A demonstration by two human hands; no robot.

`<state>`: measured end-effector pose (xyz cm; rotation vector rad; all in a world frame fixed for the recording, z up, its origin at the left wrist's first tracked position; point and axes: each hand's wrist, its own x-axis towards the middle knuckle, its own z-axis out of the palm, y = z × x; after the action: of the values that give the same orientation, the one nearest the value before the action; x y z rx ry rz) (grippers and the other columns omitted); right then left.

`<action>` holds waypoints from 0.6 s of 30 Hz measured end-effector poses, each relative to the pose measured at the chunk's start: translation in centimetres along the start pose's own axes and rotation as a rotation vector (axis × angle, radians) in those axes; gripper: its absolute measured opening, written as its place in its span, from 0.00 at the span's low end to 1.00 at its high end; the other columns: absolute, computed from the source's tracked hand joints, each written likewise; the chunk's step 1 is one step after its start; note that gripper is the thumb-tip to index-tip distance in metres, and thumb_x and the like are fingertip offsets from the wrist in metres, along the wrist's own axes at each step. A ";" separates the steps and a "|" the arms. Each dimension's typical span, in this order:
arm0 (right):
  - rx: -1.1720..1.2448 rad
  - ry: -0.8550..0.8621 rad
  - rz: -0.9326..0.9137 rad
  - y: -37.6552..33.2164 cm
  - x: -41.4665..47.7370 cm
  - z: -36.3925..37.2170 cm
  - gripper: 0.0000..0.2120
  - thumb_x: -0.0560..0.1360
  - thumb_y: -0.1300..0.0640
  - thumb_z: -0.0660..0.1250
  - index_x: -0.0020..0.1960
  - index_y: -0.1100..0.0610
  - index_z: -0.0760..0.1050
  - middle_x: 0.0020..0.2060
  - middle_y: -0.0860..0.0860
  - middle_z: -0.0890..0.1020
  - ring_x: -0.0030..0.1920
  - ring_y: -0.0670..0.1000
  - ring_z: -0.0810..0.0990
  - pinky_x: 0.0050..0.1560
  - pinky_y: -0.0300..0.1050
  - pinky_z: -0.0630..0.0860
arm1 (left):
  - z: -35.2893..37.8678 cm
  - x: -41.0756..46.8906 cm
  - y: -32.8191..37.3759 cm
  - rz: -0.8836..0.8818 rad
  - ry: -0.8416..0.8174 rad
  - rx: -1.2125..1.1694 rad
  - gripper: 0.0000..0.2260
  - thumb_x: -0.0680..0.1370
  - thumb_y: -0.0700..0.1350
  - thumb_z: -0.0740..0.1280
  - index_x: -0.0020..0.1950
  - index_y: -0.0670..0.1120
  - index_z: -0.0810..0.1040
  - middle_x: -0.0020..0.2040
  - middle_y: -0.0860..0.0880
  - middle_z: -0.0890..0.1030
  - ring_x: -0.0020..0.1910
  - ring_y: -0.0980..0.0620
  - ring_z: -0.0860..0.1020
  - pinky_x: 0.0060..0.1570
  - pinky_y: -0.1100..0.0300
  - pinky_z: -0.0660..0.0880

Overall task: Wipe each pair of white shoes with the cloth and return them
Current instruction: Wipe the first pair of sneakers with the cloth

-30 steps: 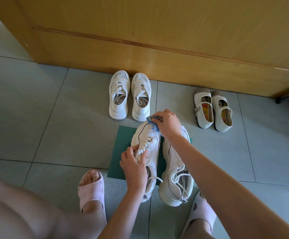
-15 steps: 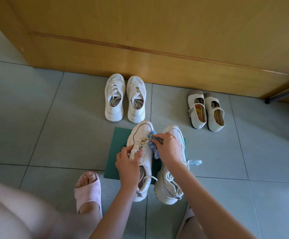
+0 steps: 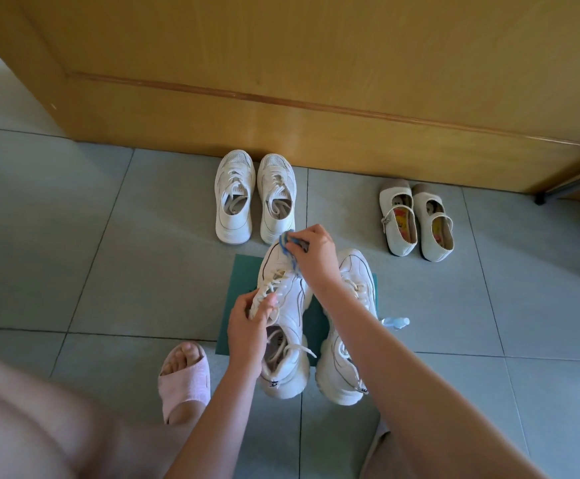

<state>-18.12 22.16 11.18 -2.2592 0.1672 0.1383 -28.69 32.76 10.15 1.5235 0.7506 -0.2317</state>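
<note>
A chunky white sneaker (image 3: 287, 318) is lifted over a green mat (image 3: 243, 271), toe pointing away from me. My left hand (image 3: 249, 328) grips its left side at the laces. My right hand (image 3: 314, 255) presses a blue cloth (image 3: 287, 248) on the sneaker's toe. Its partner sneaker (image 3: 349, 340) stands on the mat to the right, partly behind my right forearm. A second white sneaker pair (image 3: 255, 198) stands by the wooden door. A pair of cream strap shoes (image 3: 416, 221) stands to the right of it.
A wooden door (image 3: 316, 81) closes off the far side. A small clear spray bottle (image 3: 395, 322) lies on the grey floor tiles just right of the mat. My foot in a pink slipper (image 3: 185, 380) is at lower left, the other at lower right.
My right hand with the cloth has slid from the lace area back up to the toe of the held sneaker. My left hand keeps its grip on the shoe.
</note>
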 end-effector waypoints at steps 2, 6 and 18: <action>-0.001 0.038 0.011 0.5 -1.0 0.2 0.11 0.75 0.63 0.66 0.57 0.63 0.79 0.47 0.52 0.73 0.52 0.54 0.75 0.45 0.27 0.66 | 0.0 0.1 -0.1 -0.011 -0.015 -0.012 0.09 0.76 0.49 0.68 0.53 0.47 0.75 0.45 0.49 0.79 0.42 0.55 0.77 0.42 0.53 0.74; 0.035 0.074 0.064 1.1 -2.9 0.1 0.12 0.76 0.62 0.66 0.57 0.64 0.78 0.49 0.53 0.74 0.50 0.50 0.74 0.43 0.25 0.66 | -0.1 -0.2 -0.2 -0.002 -0.040 -0.062 0.12 0.76 0.49 0.68 0.54 0.44 0.75 0.47 0.47 0.80 0.44 0.52 0.78 0.42 0.59 0.73; 0.060 0.102 0.134 1.1 -9.0 0.7 0.08 0.76 0.62 0.66 0.53 0.63 0.77 0.48 0.50 0.72 0.49 0.49 0.73 0.47 0.23 0.66 | -0.4 0.0 0.0 -0.036 -0.061 -0.140 0.12 0.73 0.53 0.71 0.50 0.48 0.76 0.50 0.43 0.81 0.49 0.44 0.81 0.54 0.43 0.77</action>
<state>-27.23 22.68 11.33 -2.1958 0.3723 0.0880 -28.81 33.10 10.18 1.3656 0.7316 -0.2462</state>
